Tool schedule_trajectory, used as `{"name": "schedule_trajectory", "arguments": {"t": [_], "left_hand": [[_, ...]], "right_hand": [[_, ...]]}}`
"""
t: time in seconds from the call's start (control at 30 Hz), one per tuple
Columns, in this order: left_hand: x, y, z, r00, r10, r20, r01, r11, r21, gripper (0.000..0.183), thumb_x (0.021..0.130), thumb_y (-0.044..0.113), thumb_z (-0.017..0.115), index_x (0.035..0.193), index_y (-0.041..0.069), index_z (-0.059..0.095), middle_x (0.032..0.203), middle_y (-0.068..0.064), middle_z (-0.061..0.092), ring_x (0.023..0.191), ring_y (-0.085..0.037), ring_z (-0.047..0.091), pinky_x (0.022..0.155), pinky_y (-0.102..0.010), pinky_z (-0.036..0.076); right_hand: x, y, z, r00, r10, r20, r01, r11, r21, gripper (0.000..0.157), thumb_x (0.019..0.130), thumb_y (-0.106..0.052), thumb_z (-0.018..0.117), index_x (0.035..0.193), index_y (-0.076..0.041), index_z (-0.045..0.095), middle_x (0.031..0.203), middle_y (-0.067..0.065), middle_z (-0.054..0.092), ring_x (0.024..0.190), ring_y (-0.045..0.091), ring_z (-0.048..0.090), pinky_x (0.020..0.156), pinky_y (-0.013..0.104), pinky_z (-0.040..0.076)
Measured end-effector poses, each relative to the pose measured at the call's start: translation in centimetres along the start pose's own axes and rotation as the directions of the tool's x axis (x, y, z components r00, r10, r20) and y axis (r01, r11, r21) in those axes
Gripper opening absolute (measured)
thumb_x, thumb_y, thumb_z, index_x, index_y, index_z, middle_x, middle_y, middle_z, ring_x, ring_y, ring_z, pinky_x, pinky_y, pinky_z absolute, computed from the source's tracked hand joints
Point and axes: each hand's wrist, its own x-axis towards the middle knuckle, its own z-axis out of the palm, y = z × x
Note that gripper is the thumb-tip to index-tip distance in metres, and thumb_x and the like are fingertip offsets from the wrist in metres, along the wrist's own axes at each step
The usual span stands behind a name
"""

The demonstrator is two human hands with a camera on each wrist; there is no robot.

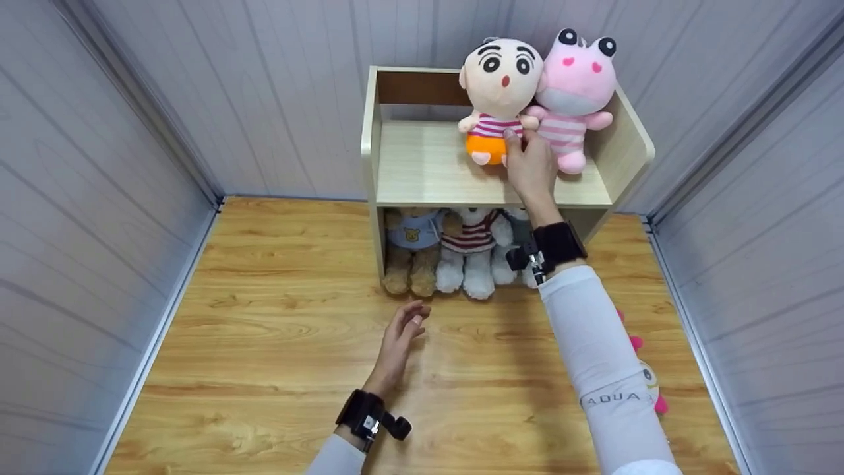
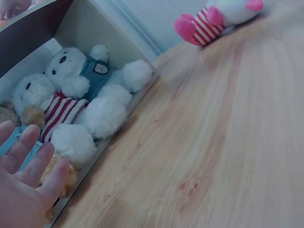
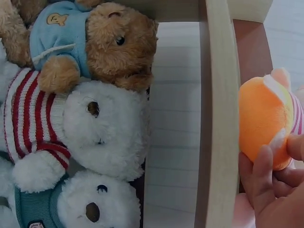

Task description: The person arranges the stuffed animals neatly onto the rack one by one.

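A plush boy doll (image 1: 502,82) with thick eyebrows, a striped top and orange shorts stands on the top board of a pale wooden shelf (image 1: 422,161). My right hand (image 1: 533,168) grips its lower body at one side; the right wrist view shows thumb and fingers around the orange shorts (image 3: 261,118). Touching the doll on the right is a pink frog plush (image 1: 580,82) in a striped shirt, leaning by the shelf's side panel. Low over the floor, in front of the shelf, my left hand (image 1: 397,340) holds nothing, its fingers spread in the left wrist view.
In the lower compartment sit a brown bear (image 1: 413,241) in a blue top, a white bear (image 2: 73,140) in red stripes and another white bear (image 3: 102,202) in green. A pink-and-white plush (image 2: 209,26) lies on the floor at right, partly behind my sleeve. Panelled walls (image 1: 119,165) enclose the space.
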Motion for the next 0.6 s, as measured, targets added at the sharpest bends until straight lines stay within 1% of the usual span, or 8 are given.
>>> {"name": "schedule_trajectory", "arguments": {"t": [0.1,0.23,0.4,0.5,0.6], "left_hand": [[-0.5,1.7,-0.1,0.999,-0.040,0.019,0.040,0.999,0.003,0.048,0.110,0.018,0.048,0.146,-0.012,0.040,0.143,-0.034,0.050,0.136,-0.042,0.048,0.113,-0.067,0.034],[-0.3,1.8,0.0,0.999,-0.031,0.024,0.031,0.999,0.008,0.049,0.110,0.020,0.049,0.146,-0.012,0.041,0.145,-0.037,0.046,0.136,-0.042,0.048,0.113,-0.066,0.035],[-0.3,1.7,0.0,0.999,-0.034,0.023,0.034,0.999,0.005,0.047,0.109,0.018,0.049,0.146,-0.010,0.043,0.144,-0.036,0.048,0.135,-0.042,0.048,0.112,-0.066,0.035],[-0.3,1.6,-0.1,0.999,-0.032,0.029,0.032,0.999,0.011,0.045,0.109,0.016,0.048,0.145,-0.011,0.042,0.142,-0.033,0.052,0.135,-0.042,0.049,0.112,-0.067,0.036],[-0.5,1.5,-0.1,0.999,-0.029,0.031,0.028,1.000,0.011,0.045,0.108,0.013,0.047,0.145,-0.012,0.042,0.140,-0.030,0.054,0.133,-0.043,0.049,0.111,-0.067,0.036]], "right_hand": [[0.2,-0.4,0.0,1.000,0.017,0.000,-0.017,0.999,-0.039,0.035,0.109,-0.034,0.052,0.108,-0.004,0.070,0.093,0.012,0.064,0.094,0.030,0.062,0.083,0.041,0.044],[0.1,0.2,0.2,1.000,0.008,-0.027,-0.010,0.997,-0.082,0.033,0.108,-0.031,0.053,0.100,-0.004,0.068,0.087,0.012,0.061,0.092,0.034,0.062,0.081,0.044,0.044],[-0.1,0.4,0.1,1.000,0.022,-0.021,-0.023,0.997,-0.077,0.033,0.108,-0.034,0.052,0.100,-0.005,0.066,0.087,0.009,0.059,0.089,0.032,0.059,0.079,0.043,0.041],[-0.4,0.4,-0.1,0.999,0.023,-0.027,-0.024,0.998,-0.060,0.034,0.107,-0.036,0.053,0.103,-0.005,0.068,0.089,0.010,0.063,0.090,0.031,0.060,0.080,0.043,0.041],[-1.2,0.6,-0.4,0.999,0.034,-0.039,-0.035,0.999,-0.009,0.035,0.105,-0.035,0.056,0.118,-0.006,0.071,0.103,0.010,0.072,0.099,0.026,0.065,0.088,0.039,0.046]]}}
